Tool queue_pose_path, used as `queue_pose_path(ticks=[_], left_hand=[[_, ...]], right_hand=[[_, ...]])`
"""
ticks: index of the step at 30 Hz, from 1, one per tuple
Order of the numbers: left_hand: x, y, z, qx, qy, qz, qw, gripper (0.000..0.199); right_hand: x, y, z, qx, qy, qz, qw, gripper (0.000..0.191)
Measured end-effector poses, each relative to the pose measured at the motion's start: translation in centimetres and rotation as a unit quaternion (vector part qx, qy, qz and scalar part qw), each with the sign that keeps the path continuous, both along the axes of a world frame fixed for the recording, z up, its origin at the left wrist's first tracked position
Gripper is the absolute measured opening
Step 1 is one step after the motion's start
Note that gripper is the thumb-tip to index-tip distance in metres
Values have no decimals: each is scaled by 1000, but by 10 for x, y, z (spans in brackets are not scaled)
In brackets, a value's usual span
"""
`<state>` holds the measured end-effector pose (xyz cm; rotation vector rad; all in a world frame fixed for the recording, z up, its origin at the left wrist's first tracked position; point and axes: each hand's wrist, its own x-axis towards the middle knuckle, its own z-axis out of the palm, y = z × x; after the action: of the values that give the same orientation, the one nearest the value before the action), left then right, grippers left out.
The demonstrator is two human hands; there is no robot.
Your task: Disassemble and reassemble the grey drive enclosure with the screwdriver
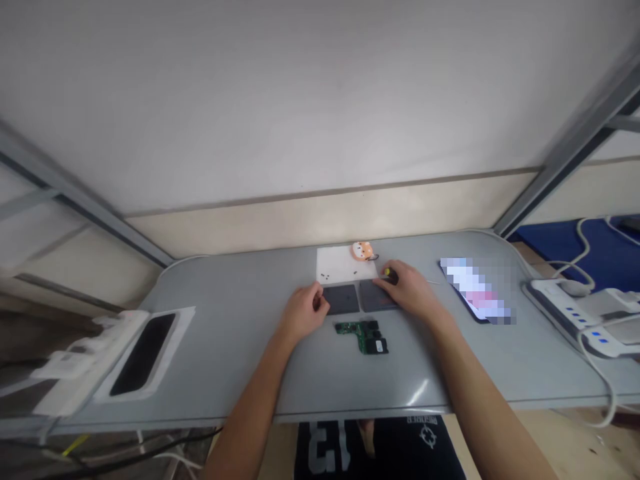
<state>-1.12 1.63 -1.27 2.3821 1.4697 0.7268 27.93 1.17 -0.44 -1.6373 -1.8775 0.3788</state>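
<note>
Holding screwdriver (387, 272), right hand (406, 287), circuit board (367, 337) outside casing halves (344, 300).

so, grey bench (225, 320), rounded back corners. sitting right on it: a white sheet (335, 261), two dark flat panels (343, 299) side by side, a green circuit board (363, 333) just in front, a lit-up phone (465, 287), plus white power strips (567, 315) near both ends.

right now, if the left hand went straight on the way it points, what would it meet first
Probably the left panel, just ahead of the left hand; whether they already touch is unclear.
</note>
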Motion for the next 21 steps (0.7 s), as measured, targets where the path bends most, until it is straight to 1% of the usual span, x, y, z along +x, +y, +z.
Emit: queue_pose_path(ticks=[3,7,15,18,21], left_hand=[[0,0,-2,-5,-2,8,1000,16],[-1,1,-3,-17,-23,-3,1000,15],[1,0,-2,-7,-22,12,1000,13],[1,0,0,10,-13,13,1000,12],[1,-2,4,65,-22,25,997,11]], right_hand=[[0,0,1,-4,5,-6,1000,21],[0,1,0,-3,20,-6,1000,21],[-2,3,-4,14,-8,-12,1000,19],[-3,3,-4,12,-4,-13,1000,20],[-2,3,-5,15,-2,-11,1000,20]])
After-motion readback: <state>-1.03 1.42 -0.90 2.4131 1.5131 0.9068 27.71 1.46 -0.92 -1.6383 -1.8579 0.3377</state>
